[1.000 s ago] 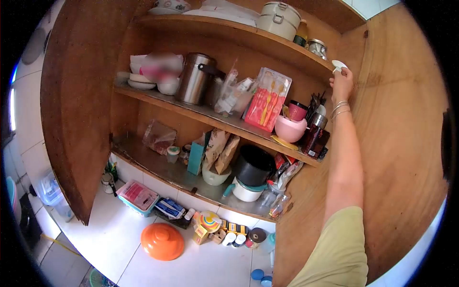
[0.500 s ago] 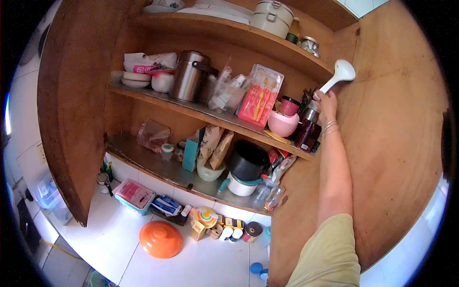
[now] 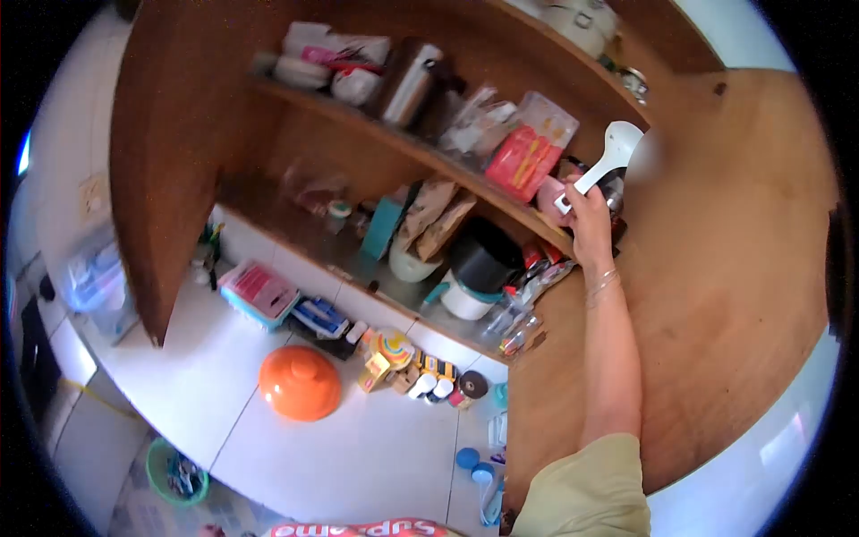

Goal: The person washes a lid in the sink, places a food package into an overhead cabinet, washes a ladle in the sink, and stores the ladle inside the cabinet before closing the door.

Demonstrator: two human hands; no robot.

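1. Ladle (image 3: 617,146) is up on the right, by the right end of the middle shelf (image 3: 358,121), in front of the pink bowl (image 3: 548,197).
2. Right hand (image 3: 589,217) grasps its handle; left hand not visible, can't tell its state.
3. Done: ladle in hand. Left: not yet set down; rest unclear.

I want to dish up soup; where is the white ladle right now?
In the head view, right of centre: the right hand holds the ladle, scoop end up, handle end in front of the pink bowl.
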